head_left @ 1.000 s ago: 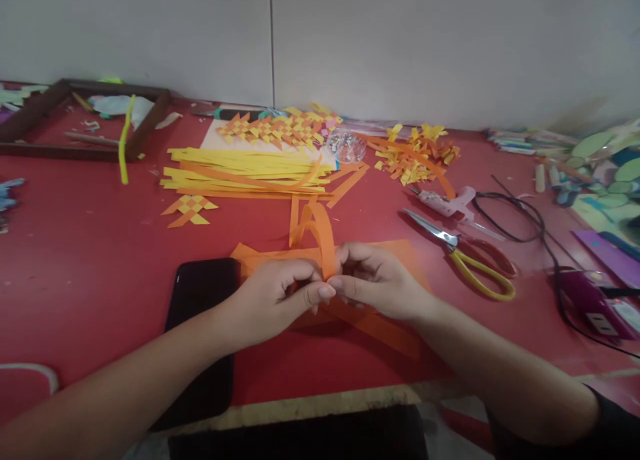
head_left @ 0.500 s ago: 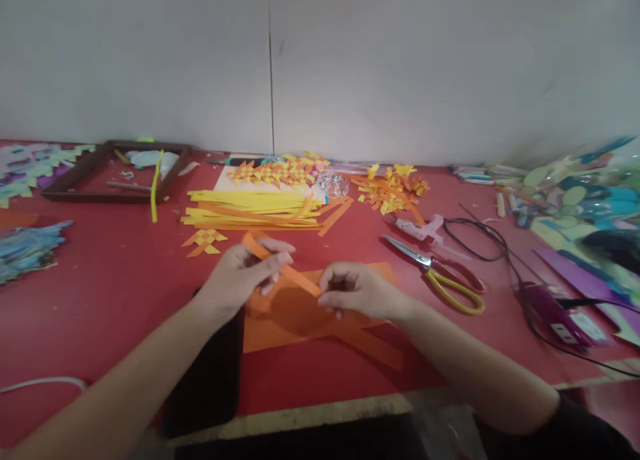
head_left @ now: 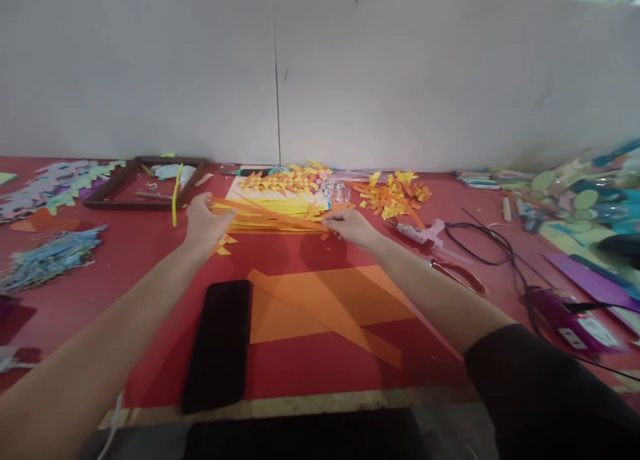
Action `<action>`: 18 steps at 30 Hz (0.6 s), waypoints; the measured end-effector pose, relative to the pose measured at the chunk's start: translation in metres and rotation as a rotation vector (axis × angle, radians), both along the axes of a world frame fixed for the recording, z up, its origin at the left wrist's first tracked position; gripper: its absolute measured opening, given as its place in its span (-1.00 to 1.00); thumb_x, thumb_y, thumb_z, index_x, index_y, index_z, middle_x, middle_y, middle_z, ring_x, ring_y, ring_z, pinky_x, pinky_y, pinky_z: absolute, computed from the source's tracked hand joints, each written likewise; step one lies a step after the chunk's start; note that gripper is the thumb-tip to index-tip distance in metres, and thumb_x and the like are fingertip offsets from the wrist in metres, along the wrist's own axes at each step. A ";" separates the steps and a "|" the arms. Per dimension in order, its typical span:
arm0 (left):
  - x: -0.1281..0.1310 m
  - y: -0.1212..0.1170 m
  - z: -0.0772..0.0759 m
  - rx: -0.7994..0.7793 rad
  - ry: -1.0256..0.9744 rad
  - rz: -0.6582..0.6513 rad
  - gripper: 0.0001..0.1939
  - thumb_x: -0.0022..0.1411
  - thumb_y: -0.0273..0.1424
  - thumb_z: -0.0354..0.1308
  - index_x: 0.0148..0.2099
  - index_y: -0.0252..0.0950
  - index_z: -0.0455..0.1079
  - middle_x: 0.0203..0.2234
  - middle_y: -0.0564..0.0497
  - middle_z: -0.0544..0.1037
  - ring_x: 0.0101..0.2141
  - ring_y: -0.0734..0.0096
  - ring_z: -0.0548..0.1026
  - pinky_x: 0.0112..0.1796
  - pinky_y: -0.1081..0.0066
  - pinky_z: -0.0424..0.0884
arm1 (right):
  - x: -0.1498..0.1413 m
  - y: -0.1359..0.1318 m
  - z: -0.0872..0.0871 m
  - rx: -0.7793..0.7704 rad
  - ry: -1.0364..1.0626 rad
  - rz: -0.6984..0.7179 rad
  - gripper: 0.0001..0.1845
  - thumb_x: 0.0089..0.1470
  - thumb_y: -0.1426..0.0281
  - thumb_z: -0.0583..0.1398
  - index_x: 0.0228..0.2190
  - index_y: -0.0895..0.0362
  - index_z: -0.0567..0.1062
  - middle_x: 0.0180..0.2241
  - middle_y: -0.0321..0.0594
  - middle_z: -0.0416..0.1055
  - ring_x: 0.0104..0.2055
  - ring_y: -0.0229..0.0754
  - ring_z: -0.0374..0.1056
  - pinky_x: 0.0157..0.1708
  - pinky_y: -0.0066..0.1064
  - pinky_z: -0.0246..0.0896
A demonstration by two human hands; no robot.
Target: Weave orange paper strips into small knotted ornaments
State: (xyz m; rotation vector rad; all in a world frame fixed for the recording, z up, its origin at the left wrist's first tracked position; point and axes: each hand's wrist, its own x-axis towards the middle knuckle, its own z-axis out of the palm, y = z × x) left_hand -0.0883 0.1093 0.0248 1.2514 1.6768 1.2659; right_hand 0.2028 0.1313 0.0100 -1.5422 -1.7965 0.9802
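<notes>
A narrow orange paper strip (head_left: 273, 215) is stretched between both my hands, over the pile of yellow strips (head_left: 305, 208). My left hand (head_left: 206, 223) grips its left end, thumb and fingers closed on it. At the other end, my right hand (head_left: 353, 227) pinches the strip between thumb and fingertips. Under my left hand, a small woven orange-and-yellow piece (head_left: 225, 247) is partly hidden. Nearer to me lie an orange paper sheet (head_left: 320, 300) and a wider orange strip (head_left: 373, 347) slanting off it.
A black phone (head_left: 219, 343) lies left of the sheet. Scissors (head_left: 457, 273), partly hidden by my right forearm, and a pink glue gun (head_left: 420, 233) lie to the right. A brown frame (head_left: 130, 205) sits back left. A purple power strip (head_left: 570, 320) with cables is at right.
Both hands have moved away from me, from above the orange sheet to the yellow pile, and spread farther apart with the orange strip. The phone and sheet are now uncovered.
</notes>
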 end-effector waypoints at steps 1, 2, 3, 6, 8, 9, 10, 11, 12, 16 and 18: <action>0.003 -0.004 0.000 0.048 0.075 0.025 -0.42 0.01 -0.48 0.31 0.08 -0.28 0.21 0.20 -0.22 0.16 0.16 0.05 0.23 0.11 0.14 0.27 | -0.002 -0.002 0.001 0.052 -0.055 -0.005 -0.93 0.03 0.48 0.21 -0.42 0.21 0.52 -0.46 -0.19 0.41 -0.37 -0.19 0.36 -0.31 -0.35 0.26; 0.007 -0.010 0.002 0.081 0.130 0.023 -0.42 0.00 -0.49 0.32 0.07 -0.26 0.23 0.21 -0.19 0.14 0.20 0.04 0.17 0.18 0.15 0.18 | -0.004 -0.008 0.002 0.109 -0.102 0.001 -0.95 0.01 0.49 0.22 -0.41 0.19 0.52 -0.37 -0.14 0.44 -0.25 -0.14 0.37 -0.21 -0.31 0.25; 0.012 -0.016 0.004 0.109 0.211 -0.033 -0.49 -0.01 -0.49 0.33 0.01 -0.26 0.30 0.17 -0.17 0.21 0.19 0.03 0.19 0.20 0.15 0.13 | -0.006 -0.017 0.005 0.162 -0.141 0.020 -0.93 0.02 0.49 0.22 -0.37 0.17 0.52 -0.28 -0.11 0.44 -0.15 -0.09 0.36 -0.12 -0.28 0.22; 0.030 -0.040 0.015 0.198 0.783 -0.507 -0.77 0.17 -0.38 0.21 -0.10 -0.29 0.40 -0.03 -0.16 0.39 0.09 0.00 0.31 0.14 0.06 0.17 | -0.014 -0.060 0.013 0.200 -0.236 0.179 -0.95 0.02 0.44 0.25 -0.46 0.15 0.51 -0.36 -0.15 0.45 -0.23 -0.09 0.35 -0.12 -0.25 0.20; 0.040 -0.055 0.021 0.075 0.889 -0.869 -0.80 0.21 -0.37 0.18 -0.09 -0.25 0.42 -0.14 -0.08 0.50 -0.03 0.07 0.42 0.01 0.14 0.29 | -0.020 -0.093 0.017 0.200 -0.417 0.379 -0.86 0.03 0.35 0.28 -0.48 0.16 0.50 -0.41 -0.14 0.44 -0.31 -0.08 0.34 -0.21 -0.25 0.21; 0.045 -0.062 0.023 -0.013 0.902 -0.986 -0.78 0.19 -0.39 0.20 -0.08 -0.24 0.43 -0.17 -0.08 0.52 -0.10 0.11 0.45 -0.08 0.20 0.34 | -0.022 -0.108 0.017 0.188 -0.526 0.463 -0.79 0.04 0.27 0.29 -0.45 0.18 0.50 -0.37 -0.09 0.45 -0.30 -0.05 0.35 -0.23 -0.24 0.22; 0.049 -0.067 0.024 -0.082 0.920 -1.046 -0.75 0.15 -0.40 0.24 -0.09 -0.25 0.43 -0.16 -0.09 0.52 -0.12 0.11 0.47 -0.15 0.24 0.36 | -0.024 -0.120 0.016 0.170 -0.590 0.508 -0.72 0.02 0.21 0.32 -0.40 0.19 0.50 -0.31 -0.05 0.47 -0.28 -0.03 0.36 -0.24 -0.24 0.24; 0.053 -0.071 0.025 -0.111 0.958 -1.060 -0.76 0.12 -0.41 0.28 -0.12 -0.26 0.44 -0.16 -0.10 0.51 -0.14 0.11 0.46 -0.19 0.27 0.35 | -0.026 -0.129 0.014 0.163 -0.635 0.502 -0.70 0.02 0.21 0.33 -0.36 0.20 0.50 -0.27 -0.02 0.47 -0.25 0.00 0.36 -0.23 -0.23 0.25; 0.055 -0.074 0.025 -0.114 1.005 -1.024 -0.76 0.09 -0.44 0.30 -0.14 -0.27 0.44 -0.16 -0.12 0.51 -0.14 0.09 0.45 -0.21 0.27 0.34 | -0.026 -0.136 0.011 0.159 -0.656 0.470 -0.71 0.04 0.24 0.33 -0.31 0.21 0.49 -0.25 -0.02 0.47 -0.23 0.00 0.36 -0.21 -0.23 0.26; 0.058 -0.074 0.021 -0.145 1.051 -0.996 -0.81 0.08 -0.47 0.30 -0.20 -0.28 0.45 -0.25 -0.10 0.53 -0.16 0.06 0.44 -0.25 0.29 0.30 | -0.026 -0.145 0.000 0.155 -0.610 0.416 -0.85 0.10 0.39 0.29 -0.34 0.21 0.46 -0.26 -0.05 0.43 -0.21 -0.03 0.34 -0.15 -0.23 0.27; 0.056 -0.071 0.017 -0.130 1.036 -1.006 -0.88 0.07 -0.44 0.31 -0.28 -0.27 0.46 -0.30 -0.09 0.52 -0.20 0.07 0.44 -0.28 0.29 0.28 | -0.025 -0.145 -0.003 0.156 -0.563 0.405 -0.90 0.10 0.46 0.28 -0.35 0.20 0.44 -0.25 -0.05 0.43 -0.18 -0.03 0.33 -0.13 -0.23 0.26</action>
